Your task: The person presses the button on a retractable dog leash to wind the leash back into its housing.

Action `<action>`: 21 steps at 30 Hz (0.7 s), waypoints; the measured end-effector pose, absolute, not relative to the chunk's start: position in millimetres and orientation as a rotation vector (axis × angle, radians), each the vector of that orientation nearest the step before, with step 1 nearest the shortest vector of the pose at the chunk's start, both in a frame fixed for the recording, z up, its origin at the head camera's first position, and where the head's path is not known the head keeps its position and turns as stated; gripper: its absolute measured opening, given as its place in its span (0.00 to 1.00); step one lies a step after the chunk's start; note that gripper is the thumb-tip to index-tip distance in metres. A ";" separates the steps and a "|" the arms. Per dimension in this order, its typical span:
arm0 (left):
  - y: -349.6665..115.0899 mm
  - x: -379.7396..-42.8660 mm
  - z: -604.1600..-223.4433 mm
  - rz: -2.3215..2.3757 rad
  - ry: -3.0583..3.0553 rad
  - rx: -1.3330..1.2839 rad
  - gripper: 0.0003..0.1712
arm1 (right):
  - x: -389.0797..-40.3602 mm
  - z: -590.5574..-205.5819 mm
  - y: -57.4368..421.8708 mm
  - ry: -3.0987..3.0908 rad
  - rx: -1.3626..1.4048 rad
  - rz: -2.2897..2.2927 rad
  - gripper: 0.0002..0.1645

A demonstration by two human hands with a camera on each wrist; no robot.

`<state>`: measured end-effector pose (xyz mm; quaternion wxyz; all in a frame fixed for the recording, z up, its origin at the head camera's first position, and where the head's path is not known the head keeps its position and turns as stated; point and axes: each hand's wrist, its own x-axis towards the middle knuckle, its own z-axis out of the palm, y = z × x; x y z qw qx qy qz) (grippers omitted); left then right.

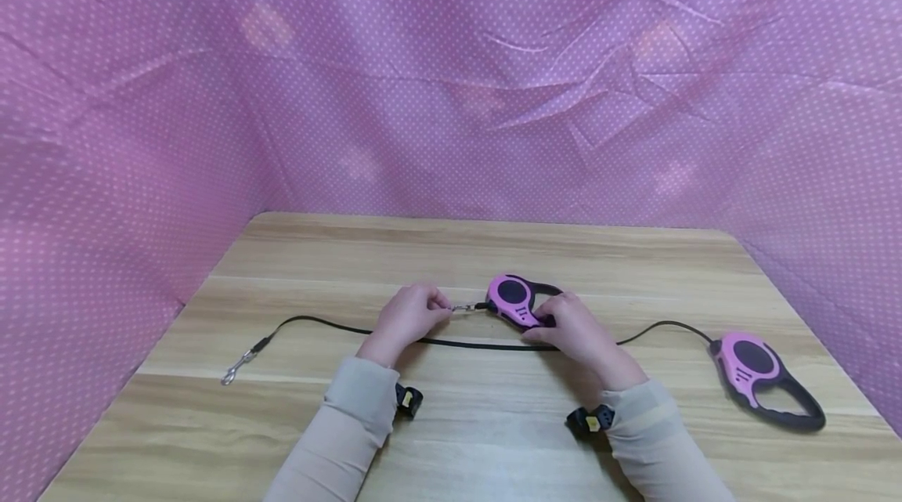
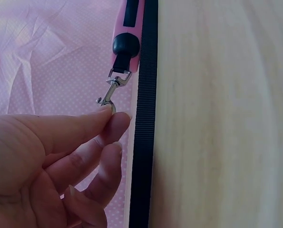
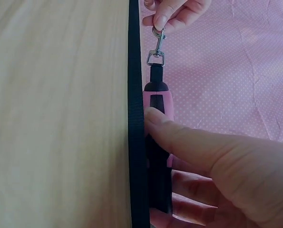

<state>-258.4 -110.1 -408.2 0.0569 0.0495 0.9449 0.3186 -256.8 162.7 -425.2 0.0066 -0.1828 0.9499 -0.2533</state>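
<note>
Two pink-and-black retractable dog leashes are on the wooden table. My right hand [image 1: 574, 327] grips the nearer-to-centre leash [image 1: 511, 300] at its casing and handle, thumb along the casing's edge in the right wrist view. Between thumb and index finger, my left hand [image 1: 411, 317] pinches the end of that leash's metal snap hook [image 2: 110, 92], which sits close to the casing on a short bit of black strap [image 3: 156, 73]. In front of it, the second leash's black strap [image 1: 468, 344] runs across the table, passing beneath both wrists.
The second leash [image 1: 754, 367] lies at the right of the table [image 1: 493, 439]. Its strap ends in a metal snap hook [image 1: 239, 366] at the far left. Pink dotted cloth [image 1: 451, 126] hangs around the table's back and sides.
</note>
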 end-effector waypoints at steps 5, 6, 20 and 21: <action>-112.5 -259.3 -410.1 1.001 2.825 0.166 0.06 | -257.2 -425.8 164.0 2.976 -0.609 -0.792 0.19; -113.0 -259.6 -410.4 1.000 2.821 0.168 0.06 | -257.1 -425.6 164.3 2.971 -0.614 -0.803 0.20; -118.1 -260.6 -401.5 1.310 2.711 0.099 0.10 | -256.4 -416.2 166.9 2.986 -0.505 -1.065 0.20; -118.1 -260.8 -400.2 1.355 2.695 0.096 0.11 | -256.1 -414.8 166.9 2.985 -0.494 -1.095 0.20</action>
